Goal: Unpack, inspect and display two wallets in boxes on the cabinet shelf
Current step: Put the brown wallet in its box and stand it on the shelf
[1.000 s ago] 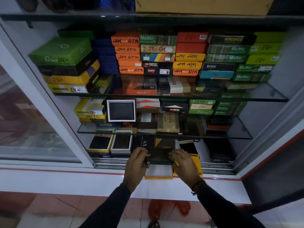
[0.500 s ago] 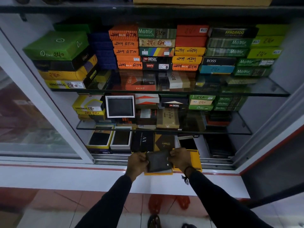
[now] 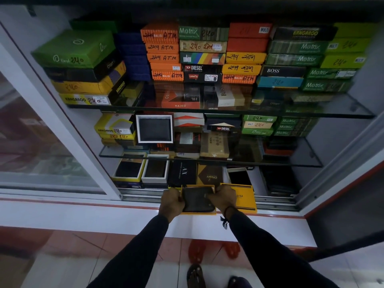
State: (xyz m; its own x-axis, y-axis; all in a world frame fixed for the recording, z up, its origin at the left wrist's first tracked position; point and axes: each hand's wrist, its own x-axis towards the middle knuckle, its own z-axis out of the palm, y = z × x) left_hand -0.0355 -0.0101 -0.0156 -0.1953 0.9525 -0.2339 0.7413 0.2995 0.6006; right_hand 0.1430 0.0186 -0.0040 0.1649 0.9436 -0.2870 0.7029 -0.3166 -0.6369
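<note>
A dark leather wallet (image 3: 197,199) lies in an open yellow box (image 3: 198,213) on the cabinet's bottom ledge. My left hand (image 3: 171,202) grips the wallet's left edge and my right hand (image 3: 223,197) grips its right edge. A yellow lid marked BALISI (image 3: 244,199) lies flat just right of my right hand. On the bottom shelf to the left stand two open boxes with dark wallets, one yellow (image 3: 128,169) and one white (image 3: 156,169). A white-framed boxed wallet (image 3: 154,128) stands upright on the middle shelf.
Glass shelves (image 3: 228,110) carry stacks of closed wallet boxes in green, orange, yellow and black. A sliding glass door (image 3: 41,142) covers the left side. The white ledge (image 3: 104,213) runs along the front with the door track behind it. My feet stand on the tiled floor below.
The wallet was held tilted above the yellow box; now it lies lower and flatter inside the box, with both hands still at its edges. The view has shifted slightly downward.
</note>
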